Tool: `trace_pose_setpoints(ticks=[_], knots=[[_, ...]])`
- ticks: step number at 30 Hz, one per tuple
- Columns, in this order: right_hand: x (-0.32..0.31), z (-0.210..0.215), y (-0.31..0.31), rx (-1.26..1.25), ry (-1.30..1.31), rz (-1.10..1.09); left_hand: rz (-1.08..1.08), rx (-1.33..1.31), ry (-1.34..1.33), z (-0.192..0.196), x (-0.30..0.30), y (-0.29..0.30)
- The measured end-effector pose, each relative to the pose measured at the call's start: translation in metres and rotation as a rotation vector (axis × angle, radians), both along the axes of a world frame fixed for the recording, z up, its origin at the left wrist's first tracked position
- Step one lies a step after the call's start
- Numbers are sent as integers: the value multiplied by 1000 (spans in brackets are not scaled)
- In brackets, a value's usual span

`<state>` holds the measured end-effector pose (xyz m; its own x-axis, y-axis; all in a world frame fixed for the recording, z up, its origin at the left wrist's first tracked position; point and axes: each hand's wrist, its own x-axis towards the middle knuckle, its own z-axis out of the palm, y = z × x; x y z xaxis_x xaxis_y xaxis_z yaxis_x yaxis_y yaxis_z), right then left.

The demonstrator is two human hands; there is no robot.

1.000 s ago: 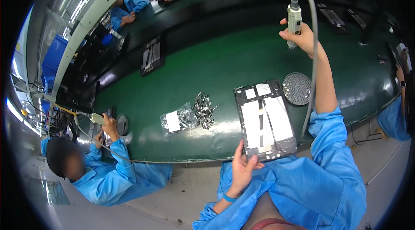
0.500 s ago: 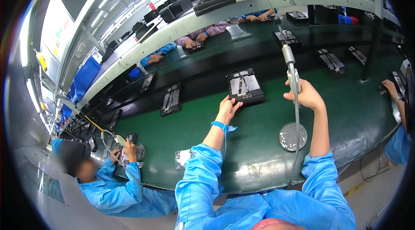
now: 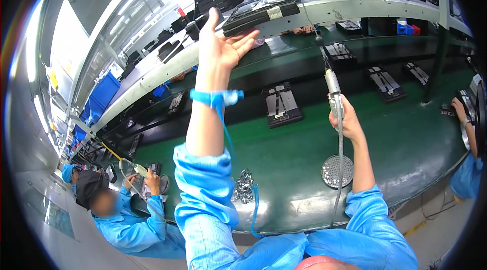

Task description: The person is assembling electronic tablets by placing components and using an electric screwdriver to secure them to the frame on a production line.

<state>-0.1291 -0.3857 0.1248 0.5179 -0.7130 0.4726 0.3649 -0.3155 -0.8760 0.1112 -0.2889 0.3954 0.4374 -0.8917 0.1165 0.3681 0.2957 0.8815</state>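
My left hand (image 3: 223, 54), a blue wrist strap (image 3: 217, 98) on its wrist, is raised to the shelf with fingers spread and nothing held. Its fingers are just below a black flat case (image 3: 261, 16) on the shelf edge; whether they touch cannot be told. In my right hand (image 3: 348, 118) is an upright electric screwdriver (image 3: 333, 83), hung from above, its grey cable running down past my wrist. Left of it on the green bench lies an opened black device (image 3: 281, 106) with pale panels inside, touched by neither hand.
A round dish of small metal parts (image 3: 337, 171) stands nearer me, and a loose heap of small metal pieces (image 3: 244, 187) lies beside my left sleeve. Similar devices (image 3: 384, 83) sit farther right. The shelf rail (image 3: 335, 12) crosses above the bench. Co-workers (image 3: 122, 204) sit on both sides.
My left hand has left the opened device and risen up and left to the shelf. The screwdriver stays in my right hand. The heap of metal pieces has come into sight.
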Motion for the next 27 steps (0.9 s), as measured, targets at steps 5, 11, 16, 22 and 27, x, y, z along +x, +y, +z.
trace_pose_setpoints(ticks=[5, 11, 16, 22, 27], knots=[[0, -8, -1, 76, -147, 65, 184, 62, 157, 15, -15, -35], [-1, 0, 6, -110, -68, -57, 220, -184, 1, 14, -19, -13], [-3, -4, -1, -88, -108, -27, 275, -317, -60, -12, -40, 89], [-7, -9, -11, -42, -45, -62, 380, -163, -93, -135, -100, 243], [-2, -10, -14, -56, -53, -12, 279, 162, -83, -262, -137, 336]])
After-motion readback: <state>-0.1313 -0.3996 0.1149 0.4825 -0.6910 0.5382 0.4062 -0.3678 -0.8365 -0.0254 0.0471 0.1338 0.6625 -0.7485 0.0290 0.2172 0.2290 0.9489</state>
